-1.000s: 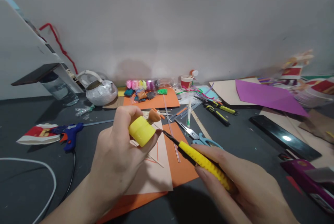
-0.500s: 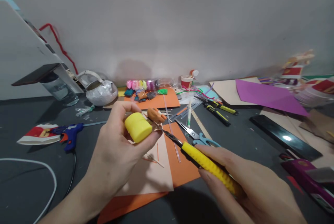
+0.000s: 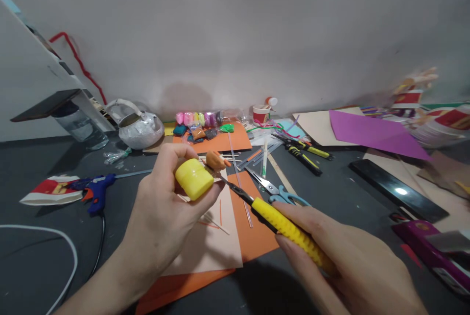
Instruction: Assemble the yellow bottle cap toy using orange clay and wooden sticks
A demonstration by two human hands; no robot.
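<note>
Yellow clay-like cylinder (image 3: 194, 179), pinched in the left hand (image 3: 165, 214), slants rightward. The right hand (image 3: 352, 251) grips a leftward-pointing, yellow-handled metal knife (image 3: 282, 224).

Just off centre towards eight o'clock, the smooth rounded cylinder (image 3: 194, 180) is a plain bright yellow; the small clay-like lump (image 3: 214, 160) beside it is orange-brown with a brighter orange tip. At five o'clock, the slim yellow-handled craft knife (image 3: 273, 214) has a repeating raised pattern along its grip and black trim. At six, the flat pale-peach paper sheet (image 3: 216, 255) lies plain over an orange paper sheet (image 3: 253, 241). The metal scissors (image 3: 271, 187) at four have light blue loops; at three are black-and-yellow-handled pliers (image 3: 303, 159) and a plain vivid purple paper sheet (image 3: 370, 133). Far out towards eight, the plastic glue gun (image 3: 98, 193) is blue with an orange trigger.
</note>
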